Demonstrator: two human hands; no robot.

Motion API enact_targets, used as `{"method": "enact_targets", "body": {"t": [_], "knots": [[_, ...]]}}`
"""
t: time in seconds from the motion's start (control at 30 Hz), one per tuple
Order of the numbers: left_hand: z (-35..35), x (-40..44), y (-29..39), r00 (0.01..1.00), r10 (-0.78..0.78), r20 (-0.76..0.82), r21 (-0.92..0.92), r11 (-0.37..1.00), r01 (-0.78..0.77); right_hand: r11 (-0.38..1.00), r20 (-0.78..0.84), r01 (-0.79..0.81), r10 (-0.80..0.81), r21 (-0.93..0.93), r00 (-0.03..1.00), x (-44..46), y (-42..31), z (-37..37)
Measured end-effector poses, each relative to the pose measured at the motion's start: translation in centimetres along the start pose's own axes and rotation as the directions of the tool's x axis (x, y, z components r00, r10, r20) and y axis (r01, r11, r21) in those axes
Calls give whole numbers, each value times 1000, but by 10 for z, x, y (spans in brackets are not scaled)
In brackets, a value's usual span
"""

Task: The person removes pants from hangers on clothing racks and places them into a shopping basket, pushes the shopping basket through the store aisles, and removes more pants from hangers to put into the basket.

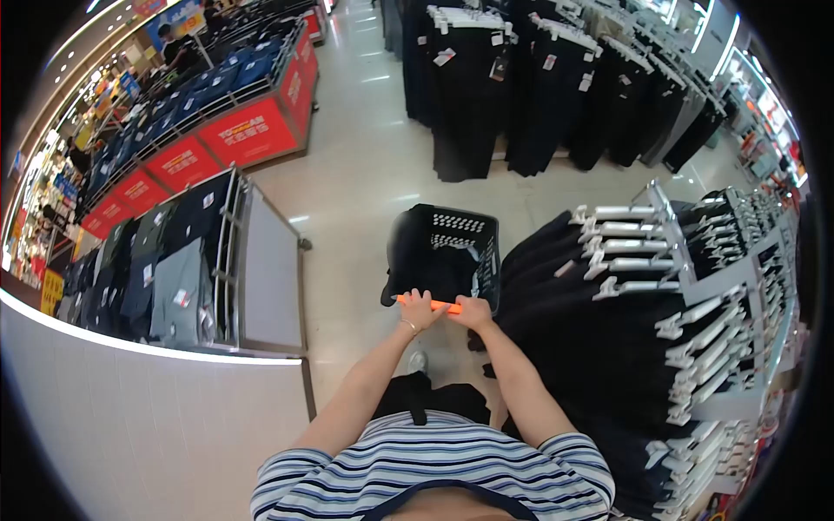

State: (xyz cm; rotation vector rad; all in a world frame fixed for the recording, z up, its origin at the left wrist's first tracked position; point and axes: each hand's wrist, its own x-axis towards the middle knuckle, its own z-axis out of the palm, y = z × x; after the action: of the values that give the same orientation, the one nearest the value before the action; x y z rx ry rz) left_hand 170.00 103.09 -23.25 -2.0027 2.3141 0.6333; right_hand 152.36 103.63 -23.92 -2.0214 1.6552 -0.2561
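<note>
Clasping handle (453, 309) with left hand (418, 311) and right hand (473, 313), side by side. Note long axis of handle roughly crosswise; find basket (460, 230) just beyond it, about equally near both hands.

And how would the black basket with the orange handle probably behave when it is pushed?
The black basket would probably keep its shape, as its perforated wall looks stiff. The dark cloth inside looks soft, so it may shift. With left hand and right hand both on the orange handle, twisting seems unlikely.
</note>
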Motion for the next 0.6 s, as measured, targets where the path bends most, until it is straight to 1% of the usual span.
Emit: {"method": "enact_targets", "body": {"t": [0.07, 0.13, 0.17, 0.2, 0.27, 0.33, 0.37, 0.43, 0.47, 0.5, 0.57, 0.6], "knots": [[-10, 43, -10, 998, 46, 31, 12, 999, -47, 997, -9, -80, 80, 15, 997, 28, 0, -7], [-6, 79, -19, 991, 124, -47, 56, 991, -121, 992, -12, -110, 111, 62, 994, 52, 5, -4], [-7, 91, -26, 982, 170, -82, 74, 984, -164, 991, -45, -121, 124, 66, 991, 63, 2, -6], [-19, 106, -29, 978, 204, -41, 58, 978, -201, 989, -75, -131, 137, 71, 988, 75, 0, -9], [-29, 140, -35, 965, 263, -11, 62, 963, -262, 983, -148, -172, 180, 62, 973, 103, 1, -10], [-40, 178, -35, 951, 310, -13, 41, 950, -310, 972, -186, -222, 233, 75, 955, 132, 4, -15], [-35, 195, -35, 942, 335, -8, 45, 942, -334, 966, -188, -242, 256, 94, 948, 144, 14, -8], [-48, 227, -32, 914, 405, -8, 41, 914, -404, 965, -254, -250, 260, 74, 932, 163, 18, -13], [-55, 247, -31, 913, 403, 68, -20, 915, -402, 962, -291, -261, 272, 80, 917, 175, 19, -15], [-59, 269, -30, 901, 426, 81, -17, 905, -426, 959, -331, -271, 283, 82, 900, 188, 23, -18], [-60, 305, -24, 877, 470, 103, -23, 882, -470, 945, -357, -315, 326, 91, 875, 210, 29, -25], [-53, 325, -20, 876, 456, 159, -22, 888, -459, 938, -360, -331, 344, 98, 867, 223, 41, -20]]}}
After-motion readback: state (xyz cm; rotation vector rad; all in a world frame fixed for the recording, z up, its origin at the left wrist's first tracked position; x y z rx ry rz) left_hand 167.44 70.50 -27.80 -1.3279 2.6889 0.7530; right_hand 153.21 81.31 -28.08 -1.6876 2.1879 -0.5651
